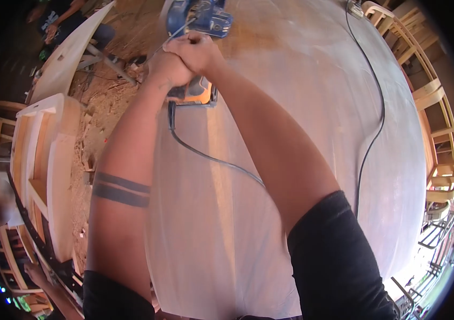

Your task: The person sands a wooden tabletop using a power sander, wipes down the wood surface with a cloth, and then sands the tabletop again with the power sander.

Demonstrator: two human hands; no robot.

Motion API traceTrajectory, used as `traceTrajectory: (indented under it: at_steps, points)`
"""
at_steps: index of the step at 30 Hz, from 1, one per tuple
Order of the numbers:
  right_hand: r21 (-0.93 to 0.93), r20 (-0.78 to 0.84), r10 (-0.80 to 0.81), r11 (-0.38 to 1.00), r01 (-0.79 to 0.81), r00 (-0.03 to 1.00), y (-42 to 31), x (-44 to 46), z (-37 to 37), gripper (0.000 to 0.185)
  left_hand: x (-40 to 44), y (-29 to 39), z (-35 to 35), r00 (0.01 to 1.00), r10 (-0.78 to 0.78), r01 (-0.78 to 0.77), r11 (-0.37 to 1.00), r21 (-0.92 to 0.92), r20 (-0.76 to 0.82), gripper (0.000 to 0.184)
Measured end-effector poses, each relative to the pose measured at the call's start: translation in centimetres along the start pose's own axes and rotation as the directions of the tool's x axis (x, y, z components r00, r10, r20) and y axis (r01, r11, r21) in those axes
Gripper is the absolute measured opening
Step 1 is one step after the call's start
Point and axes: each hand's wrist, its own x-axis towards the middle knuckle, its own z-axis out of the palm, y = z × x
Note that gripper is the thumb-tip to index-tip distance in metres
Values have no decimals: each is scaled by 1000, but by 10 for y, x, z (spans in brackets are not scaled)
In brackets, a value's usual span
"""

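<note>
An orange and black power sander (pixel 199 92) rests on the broad wooden panel (pixel 312 133), mostly hidden beneath my hands. My left hand (pixel 171 68) is closed over its top. Pressed up against the left, my right hand (pixel 199 52) is closed too, with its fingers curled at the front; its exact grip on the tool is partly hidden. From the sander's near end a dark cord (pixel 211 158) runs back toward me and passes under my right forearm. Just beyond my hands stands a blue power tool (pixel 197 18) on the panel.
Another black cord (pixel 381 112) snakes along the panel's right side. Wooden frames (pixel 437 101) stack up on the right, and a pale wooden frame (pixel 59 170) stands at left. Sawdust covers the floor (pixel 104 98). Other people are at the upper left and left edge.
</note>
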Motion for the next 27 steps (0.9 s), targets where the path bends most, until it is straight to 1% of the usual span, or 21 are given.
traceTrajectory:
  at_steps: [1, 2, 3, 4, 7, 10, 11, 13, 16, 17, 18, 19, 20, 21, 23, 24, 25, 27]
  points:
    - [21, 7, 0, 1000, 0, 1000, 1, 8, -8, 54, 11, 3, 3, 999, -23, 20, 998, 66, 38, 56]
    - [42, 18, -2, 999, 1, 1000, 5, 18, -15, 53, 19, 10, 5, 998, -21, 17, 997, 72, 51, 56]
    - [74, 30, -38, 997, 36, 999, 7, 26, -21, 49, 27, 17, 6, 998, -22, 17, 997, 79, 60, 57]
    - [70, 25, -23, 997, 21, 999, 10, 32, -25, 49, 33, 21, 6, 997, -24, 18, 996, 87, 68, 58]
    - [56, 26, -6, 998, 5, 1000, 9, 36, -39, 49, 44, 28, 10, 994, -11, 10, 1000, 12, 105, 57]
    - [55, 47, -9, 998, 6, 999, 11, 27, -48, 49, 11, 59, -8, 992, -92, 86, 993, 78, 85, 44]
    - [65, 51, 2, 998, -5, 999, 10, 18, -50, 48, 1, 66, -13, 991, -91, 80, 991, 109, 98, 44]
    - [75, 57, 6, 997, -11, 998, 7, -5, -50, 46, -20, 77, -24, 988, -94, 71, 982, 175, 122, 43]
    - [75, 62, -6, 997, 2, 998, 2, -52, -48, 43, -75, 97, -42, 988, -142, 141, 990, 32, 59, 43]
    - [74, 66, -3, 997, -1, 998, -1, -71, -48, 42, -83, 91, -33, 989, -137, 134, 990, 49, 60, 44]
    - [73, 68, 0, 997, -5, 998, -2, -86, -47, 41, -99, 94, -38, 986, -136, 130, 989, 71, 93, 44]
    - [139, 86, -63, 989, 51, 994, 28, -82, -35, 58, -117, 99, -43, 983, -133, 122, 988, 92, 127, 45]
    - [124, 83, -52, 991, 41, 995, 22, -101, -35, 57, -134, 104, -49, 978, -130, 113, 987, 110, 161, 45]
    - [107, 82, -42, 994, 33, 996, 17, -127, -36, 57, -144, 89, -27, 994, -52, 53, 999, -4, 92, 45]
    - [92, 84, -26, 996, 18, 996, 6, -175, -34, 55, -167, 75, 7, 998, -34, 32, 999, 29, 47, 44]
    - [92, 86, -17, 996, 9, 996, 2, -198, -34, 55, -186, 78, 1, 999, -28, 26, 999, 47, 28, 44]
    - [92, 90, -6, 996, -3, 996, -2, -221, -33, 54, -209, 83, -1, 997, -55, 52, 997, 55, 47, 43]
    - [107, 101, 5, 994, -16, 995, -9, -265, -32, 52, -252, 92, -7, 996, -74, 73, 997, 18, 47, 43]
